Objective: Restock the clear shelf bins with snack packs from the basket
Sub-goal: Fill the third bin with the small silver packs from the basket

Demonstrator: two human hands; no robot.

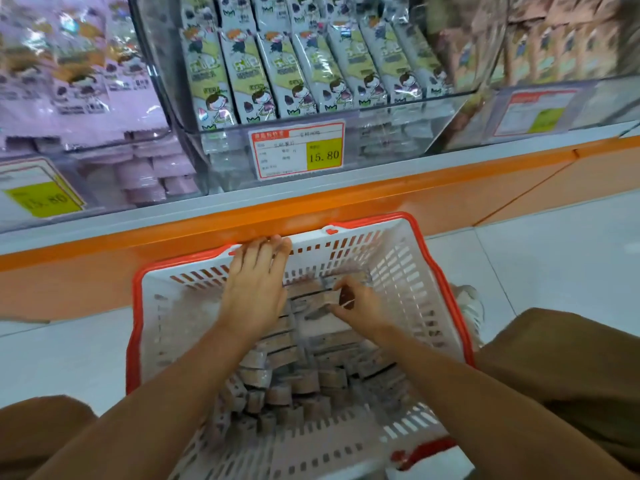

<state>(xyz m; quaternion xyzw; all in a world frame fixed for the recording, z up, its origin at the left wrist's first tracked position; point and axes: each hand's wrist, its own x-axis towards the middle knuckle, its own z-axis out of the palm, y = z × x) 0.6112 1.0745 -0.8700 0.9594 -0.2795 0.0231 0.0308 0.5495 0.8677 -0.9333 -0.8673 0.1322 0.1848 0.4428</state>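
A: Progress?
B: Early to midway, judging by load: basket on floor tiles, heaped with brown snack packs; middle clear bin already packed with green packs.
A: Hands?
B: Flat left hand, fingers straight, at far basket rim; right hand curled round one pack inside. Orange shelf ledge just beyond.
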